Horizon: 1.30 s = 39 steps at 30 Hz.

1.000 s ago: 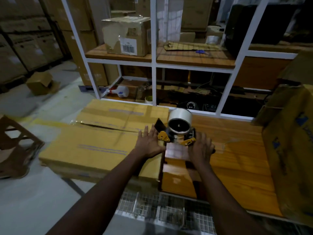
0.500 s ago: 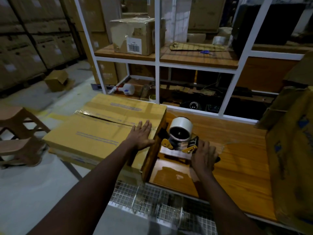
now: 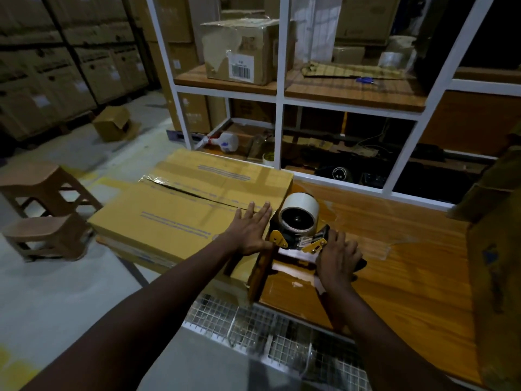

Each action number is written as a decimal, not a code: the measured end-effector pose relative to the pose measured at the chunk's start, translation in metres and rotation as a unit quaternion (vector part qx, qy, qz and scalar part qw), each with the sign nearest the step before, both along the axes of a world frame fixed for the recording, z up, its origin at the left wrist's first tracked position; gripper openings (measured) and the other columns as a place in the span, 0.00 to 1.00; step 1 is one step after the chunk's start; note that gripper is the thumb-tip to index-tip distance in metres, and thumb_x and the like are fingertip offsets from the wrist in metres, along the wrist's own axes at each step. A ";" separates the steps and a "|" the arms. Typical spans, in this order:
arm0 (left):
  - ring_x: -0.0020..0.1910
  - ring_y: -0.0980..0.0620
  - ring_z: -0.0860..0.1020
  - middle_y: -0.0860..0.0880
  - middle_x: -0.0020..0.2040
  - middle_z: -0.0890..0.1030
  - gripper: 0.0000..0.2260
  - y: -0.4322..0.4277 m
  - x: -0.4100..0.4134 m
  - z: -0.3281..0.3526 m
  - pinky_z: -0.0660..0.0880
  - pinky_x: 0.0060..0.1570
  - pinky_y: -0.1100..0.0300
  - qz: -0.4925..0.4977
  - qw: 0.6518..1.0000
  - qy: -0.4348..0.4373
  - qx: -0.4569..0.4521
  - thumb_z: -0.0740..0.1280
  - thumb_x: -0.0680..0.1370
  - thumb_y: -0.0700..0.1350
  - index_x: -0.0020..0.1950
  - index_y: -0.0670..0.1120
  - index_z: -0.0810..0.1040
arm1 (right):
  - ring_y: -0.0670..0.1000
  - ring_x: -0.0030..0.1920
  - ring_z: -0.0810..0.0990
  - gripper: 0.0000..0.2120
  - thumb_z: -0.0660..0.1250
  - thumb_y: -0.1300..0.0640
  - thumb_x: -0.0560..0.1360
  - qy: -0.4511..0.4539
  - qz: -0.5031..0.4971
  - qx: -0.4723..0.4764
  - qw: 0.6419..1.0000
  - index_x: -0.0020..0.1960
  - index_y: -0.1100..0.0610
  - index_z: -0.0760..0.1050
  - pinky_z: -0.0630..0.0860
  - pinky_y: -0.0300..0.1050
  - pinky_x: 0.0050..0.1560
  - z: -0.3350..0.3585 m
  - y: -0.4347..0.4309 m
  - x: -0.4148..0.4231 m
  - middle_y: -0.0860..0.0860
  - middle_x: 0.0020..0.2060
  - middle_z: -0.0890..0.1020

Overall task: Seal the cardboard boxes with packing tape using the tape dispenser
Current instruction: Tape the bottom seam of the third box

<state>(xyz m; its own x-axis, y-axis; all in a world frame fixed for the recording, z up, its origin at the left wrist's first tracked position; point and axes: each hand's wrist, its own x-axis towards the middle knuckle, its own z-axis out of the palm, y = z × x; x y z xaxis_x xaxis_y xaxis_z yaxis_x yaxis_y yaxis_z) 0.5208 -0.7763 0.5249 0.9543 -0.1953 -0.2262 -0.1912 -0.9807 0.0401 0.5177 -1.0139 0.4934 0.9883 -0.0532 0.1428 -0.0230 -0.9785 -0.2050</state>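
A flat yellow-brown cardboard box [image 3: 180,221] lies across the left end of the wooden table [image 3: 408,266], its top seam partly taped and gaping near the middle. My left hand [image 3: 249,231] presses flat on the box's right end, fingers spread. The tape dispenser [image 3: 298,224], black with yellow side plates and a white tape roll, sits at the box's right edge. My right hand [image 3: 337,259] is closed over the dispenser's handle, just right of the box. A strip of tape runs from the dispenser down the box's side.
A white shelf frame [image 3: 279,100] stands behind the table with a labelled box [image 3: 242,52] and clutter. Another cardboard box [image 3: 496,249] fills the right edge. Two brown plastic stools [image 3: 48,210] stand on the floor at left. A wire mesh rack [image 3: 270,331] lies below the table's front.
The view has shifted, so the box and stools sit further right in frame. My left hand stays flat on the box; my right hand keeps hold of the dispenser, drawn slightly down the box's end.
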 end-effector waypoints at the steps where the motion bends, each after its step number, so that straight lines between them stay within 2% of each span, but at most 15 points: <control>1: 0.78 0.39 0.37 0.48 0.80 0.35 0.46 -0.001 0.000 0.000 0.44 0.74 0.34 -0.001 1.000 -0.002 -0.002 0.55 0.74 0.69 0.80 0.46 0.36 | 0.60 0.55 0.69 0.21 0.68 0.59 0.74 0.000 -0.001 0.007 1.000 0.66 0.55 0.69 0.63 0.55 0.56 0.001 0.002 0.001 0.55 0.59 0.73; 6: 0.78 0.38 0.37 0.48 0.80 0.35 0.45 -0.003 -0.002 0.000 0.43 0.73 0.33 0.000 1.000 -0.009 -0.012 0.58 0.76 0.67 0.80 0.45 0.37 | 0.60 0.60 0.68 0.20 0.63 0.57 0.78 0.022 -0.003 -0.002 1.000 0.68 0.53 0.64 0.64 0.55 0.57 0.018 0.006 0.012 0.53 0.64 0.71; 9: 0.78 0.38 0.37 0.47 0.80 0.35 0.45 -0.003 -0.002 0.001 0.43 0.73 0.34 -0.001 1.000 -0.008 -0.014 0.59 0.77 0.66 0.80 0.45 0.36 | 0.62 0.62 0.68 0.18 0.62 0.56 0.79 0.080 -0.018 0.032 0.996 0.68 0.52 0.64 0.64 0.58 0.58 0.018 0.008 0.008 0.53 0.65 0.71; 14: 0.78 0.38 0.36 0.47 0.79 0.34 0.45 -0.002 0.000 0.003 0.42 0.73 0.34 0.002 1.000 0.003 -0.020 0.58 0.77 0.66 0.80 0.45 0.35 | 0.63 0.66 0.67 0.25 0.65 0.56 0.77 0.158 -0.043 0.109 0.980 0.71 0.53 0.61 0.64 0.60 0.61 0.013 0.012 0.002 0.54 0.67 0.71; 21: 0.78 0.39 0.36 0.48 0.79 0.34 0.40 0.006 -0.002 0.004 0.42 0.75 0.36 -0.011 1.000 0.012 -0.019 0.51 0.80 0.66 0.80 0.46 0.35 | 0.64 0.65 0.67 0.24 0.64 0.58 0.76 0.135 -0.030 0.126 0.982 0.70 0.56 0.62 0.66 0.61 0.59 0.004 0.008 -0.020 0.55 0.66 0.70; 33: 0.78 0.40 0.37 0.48 0.80 0.34 0.37 0.004 -0.008 0.009 0.43 0.75 0.39 0.000 1.000 0.009 -0.006 0.53 0.81 0.61 0.80 0.47 0.36 | 0.63 0.64 0.66 0.25 0.66 0.59 0.75 0.062 -0.017 0.093 0.994 0.71 0.56 0.64 0.65 0.60 0.58 0.003 -0.023 -0.036 0.55 0.65 0.71; 36: 0.78 0.40 0.37 0.49 0.80 0.34 0.37 0.004 -0.006 0.010 0.43 0.75 0.39 0.001 1.000 0.010 -0.011 0.54 0.81 0.60 0.80 0.48 0.36 | 0.62 0.62 0.67 0.25 0.68 0.58 0.74 0.049 -0.016 0.063 0.997 0.70 0.56 0.66 0.65 0.58 0.56 0.001 -0.036 -0.032 0.54 0.64 0.72; 39: 0.79 0.40 0.37 0.49 0.80 0.34 0.37 0.003 -0.007 0.009 0.43 0.75 0.39 0.007 1.000 0.013 -0.010 0.54 0.81 0.60 0.80 0.48 0.36 | 0.61 0.64 0.65 0.26 0.68 0.56 0.75 0.053 -0.004 0.034 0.998 0.71 0.55 0.64 0.65 0.57 0.56 0.003 -0.034 -0.028 0.53 0.66 0.71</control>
